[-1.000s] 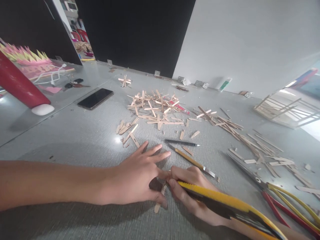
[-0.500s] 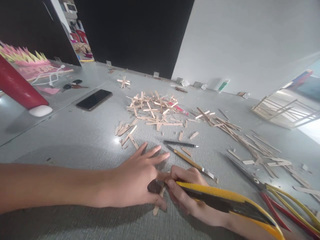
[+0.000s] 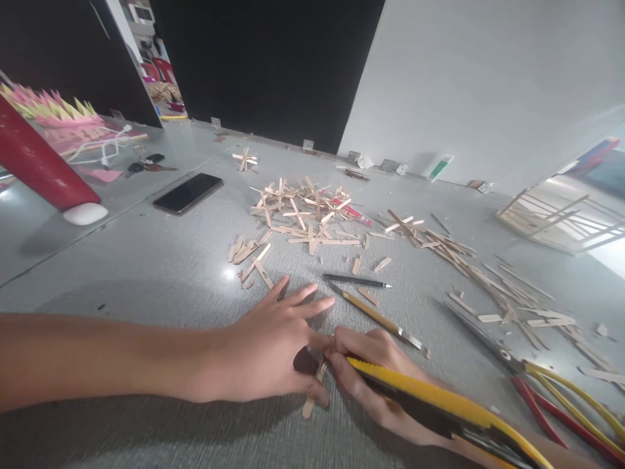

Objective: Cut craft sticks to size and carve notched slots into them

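A wooden craft stick [image 3: 307, 408] lies on the grey tabletop under my left hand [image 3: 266, 352]. The thumb and index finger of that hand press it down at two places, while the other fingers are spread over the surface. My right hand [image 3: 371, 365] is closed around a yellow-and-black utility knife [image 3: 430, 397]. Its front end, inside my fingertips, meets the stick close to my left index fingertip; the blade is hidden. Just beyond my hands lie a knife with a tan handle [image 3: 374, 309] and a black pen [image 3: 359, 281].
Star shapes of glued sticks [image 3: 307, 205] lie in a heap farther back. Loose sticks [image 3: 454, 260] scatter to the right, near scissors with red and yellow handles [image 3: 520, 368]. A phone [image 3: 188, 193] and a red cylinder [image 3: 43, 156] are on the left. A black panel [image 3: 263, 71] stands behind.
The view has shifted slightly, so everything appears a little farther right. Both hands keep nearly the same hold, and the stick shows no clear movement.
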`<action>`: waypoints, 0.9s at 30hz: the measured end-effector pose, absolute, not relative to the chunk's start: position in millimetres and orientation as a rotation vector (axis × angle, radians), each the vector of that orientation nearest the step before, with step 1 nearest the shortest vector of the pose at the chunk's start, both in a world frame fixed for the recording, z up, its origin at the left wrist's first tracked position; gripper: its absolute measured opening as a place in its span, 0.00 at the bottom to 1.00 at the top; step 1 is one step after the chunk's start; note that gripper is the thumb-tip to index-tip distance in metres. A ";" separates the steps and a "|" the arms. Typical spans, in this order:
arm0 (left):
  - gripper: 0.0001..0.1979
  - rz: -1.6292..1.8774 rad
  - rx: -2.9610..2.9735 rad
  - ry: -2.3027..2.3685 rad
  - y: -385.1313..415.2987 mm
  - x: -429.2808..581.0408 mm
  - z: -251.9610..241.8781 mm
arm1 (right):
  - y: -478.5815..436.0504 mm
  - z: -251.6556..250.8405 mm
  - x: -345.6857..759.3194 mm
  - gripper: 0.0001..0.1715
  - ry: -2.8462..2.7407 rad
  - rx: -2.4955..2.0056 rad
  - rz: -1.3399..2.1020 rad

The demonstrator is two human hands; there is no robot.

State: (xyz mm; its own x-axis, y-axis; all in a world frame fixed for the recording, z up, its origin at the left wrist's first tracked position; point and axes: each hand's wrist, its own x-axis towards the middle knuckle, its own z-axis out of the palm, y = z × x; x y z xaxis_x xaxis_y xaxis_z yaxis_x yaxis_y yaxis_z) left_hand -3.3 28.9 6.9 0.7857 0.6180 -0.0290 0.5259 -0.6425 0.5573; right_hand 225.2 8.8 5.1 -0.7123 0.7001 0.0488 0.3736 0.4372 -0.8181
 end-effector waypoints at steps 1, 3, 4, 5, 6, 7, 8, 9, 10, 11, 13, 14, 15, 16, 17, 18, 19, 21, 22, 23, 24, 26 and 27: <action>0.22 0.213 2.428 0.852 28.9 -3.0 7.4 | 8.0 4.2 225.3 0.15 -2.303 -0.917 1.165; 0.22 0.194 2.441 0.858 29.0 -2.6 8.8 | 6.3 2.2 225.3 0.16 -2.267 -0.911 1.180; 0.22 0.188 2.446 0.859 29.0 -2.6 9.4 | 5.8 1.5 225.2 0.16 -2.249 -0.908 1.200; 0.22 0.186 2.448 0.859 29.0 -2.6 9.9 | 5.7 1.3 225.3 0.16 -2.233 -0.906 1.223; 0.22 0.183 2.446 0.859 29.0 -2.6 10.2 | 6.2 1.6 225.5 0.15 -2.226 -0.904 1.242; 0.22 0.179 2.441 0.859 29.0 -2.7 10.3 | 7.2 2.3 226.0 0.15 -2.235 -0.893 1.258; 0.22 0.175 2.432 0.859 29.0 -2.8 10.2 | 8.7 3.3 226.7 0.15 -2.253 -0.875 1.272; 0.22 0.175 2.421 0.862 29.1 -2.8 9.9 | 10.2 4.4 227.6 0.15 -2.272 -0.853 1.290; 0.23 0.173 2.407 0.864 29.2 -2.7 9.6 | 11.7 5.4 228.5 0.15 -2.286 -0.834 1.309; 0.23 0.179 2.391 0.864 29.3 -2.4 9.3 | 12.6 6.0 229.4 0.15 -2.294 -0.822 1.329; 0.23 0.192 2.361 0.859 29.6 -1.8 9.0 | 12.4 5.7 230.3 0.16 -2.281 -0.830 1.351; 0.23 0.197 2.350 0.858 29.7 -1.3 9.1 | 11.2 4.8 230.2 0.16 -2.251 -0.858 1.352; 0.24 0.196 2.343 0.861 29.7 -0.9 9.4 | 9.3 3.5 229.7 0.17 -2.208 -0.900 1.357; 0.24 0.192 2.342 0.864 29.7 -0.5 9.8 | 7.1 2.0 228.9 0.18 -2.156 -0.946 1.368; 0.24 0.183 2.345 0.870 29.7 -0.1 10.3 | 4.9 0.5 227.9 0.20 -2.104 -0.993 1.376; 0.25 0.170 2.351 0.877 29.6 0.1 10.8 | 2.8 -0.9 226.9 0.21 -2.062 -1.032 1.382; 0.24 0.159 2.357 0.882 29.6 0.2 11.2 | 1.2 -1.9 226.1 0.21 -2.039 -1.066 1.388; 0.23 0.149 2.367 0.884 29.4 0.0 11.6 | -0.6 -2.8 225.1 0.22 -2.046 -1.103 1.388; 0.22 0.158 2.369 0.882 29.4 -0.3 11.5 | -0.8 -2.5 225.0 0.22 -2.058 -1.118 1.374; 0.22 0.174 2.370 0.877 29.3 -0.6 11.0 | -0.7 -1.9 225.2 0.23 -2.071 -1.134 1.361; 0.21 0.196 2.372 0.870 29.3 -1.1 10.2 | -0.4 -1.0 225.5 0.23 -2.085 -1.147 1.349; 0.20 0.249 2.381 0.848 29.2 -2.2 7.6 | 0.5 1.1 226.1 0.23 -2.107 -1.161 1.330; 0.20 0.275 2.385 0.839 29.1 -2.8 5.9 | 1.0 1.9 226.2 0.24 -2.119 -1.167 1.327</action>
State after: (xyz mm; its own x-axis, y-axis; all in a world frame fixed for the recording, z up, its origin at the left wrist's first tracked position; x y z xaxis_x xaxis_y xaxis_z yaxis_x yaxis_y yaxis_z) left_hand -2.8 29.1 5.9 0.7796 0.6262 -0.0008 0.5043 -0.6271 0.5937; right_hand 226.2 1.0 1.9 -0.5825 0.8059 -0.1055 0.4469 0.2092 -0.8698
